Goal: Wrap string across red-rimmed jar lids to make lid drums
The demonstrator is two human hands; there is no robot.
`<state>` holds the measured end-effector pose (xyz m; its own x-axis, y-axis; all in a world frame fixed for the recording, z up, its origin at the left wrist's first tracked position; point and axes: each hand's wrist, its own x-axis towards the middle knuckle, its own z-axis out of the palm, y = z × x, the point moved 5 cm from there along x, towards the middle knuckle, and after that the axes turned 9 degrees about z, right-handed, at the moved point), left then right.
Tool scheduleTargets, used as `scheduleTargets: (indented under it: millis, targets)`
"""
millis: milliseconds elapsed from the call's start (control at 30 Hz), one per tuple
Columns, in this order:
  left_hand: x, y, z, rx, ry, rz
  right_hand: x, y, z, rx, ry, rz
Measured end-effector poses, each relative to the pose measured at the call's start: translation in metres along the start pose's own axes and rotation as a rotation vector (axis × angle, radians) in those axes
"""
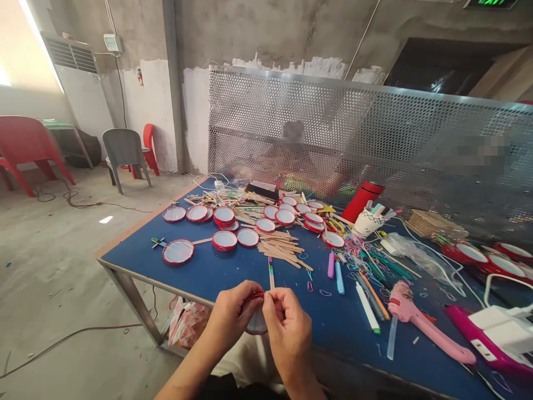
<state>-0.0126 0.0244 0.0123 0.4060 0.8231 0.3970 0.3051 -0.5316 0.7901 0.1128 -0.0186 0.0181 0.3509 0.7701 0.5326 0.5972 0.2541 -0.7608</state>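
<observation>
Left hand (231, 318) curled, fingers closed around the upper rim of a red-rimmed disc (256, 323), which was held just above the front edge of the blue table (333, 316). Right hand (288, 329) nearly closed in a pinch at the same rim, beside the left. Striped stick (271, 273) rose from between the hands; its lower end was hidden, so its contact with the disc could not be told. A red band (253, 298) appeared to lie along the rim.

Disc judged light. Rim looked fairly stiff, the pale face thin and easily dented; best held by the rim, not the face. Stick likely light and stiff, but narrow and apt to slip from a pinch.

Farther along the table, more discs (178, 251) and loose craft sticks (278, 247) lay scattered; some discs were stacked. To the right of the hands lay a pink glue gun (416, 322), with pens (339, 278) and small rubber bands (325, 292) just behind it. Open blue surface lay directly right of the right hand, up to the pens. Table's front edge ran just below the disc, leaving little margin there.
</observation>
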Motion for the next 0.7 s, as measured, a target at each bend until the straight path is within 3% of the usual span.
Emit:
scheduleTargets:
  millis: [233,400,700]
  targets:
    - [0.001,-0.002,-0.001,0.007,0.001,0.029,0.004,0.009,-0.016,0.108,0.097,0.133]
    - [0.003,-0.005,-0.005,-0.026,0.081,0.001,-0.008,0.023,-0.015,0.008,-0.063,0.042]
    - [0.007,-0.007,-0.010,-0.061,0.060,-0.024,-0.014,0.019,-0.003,-0.036,-0.144,0.054]
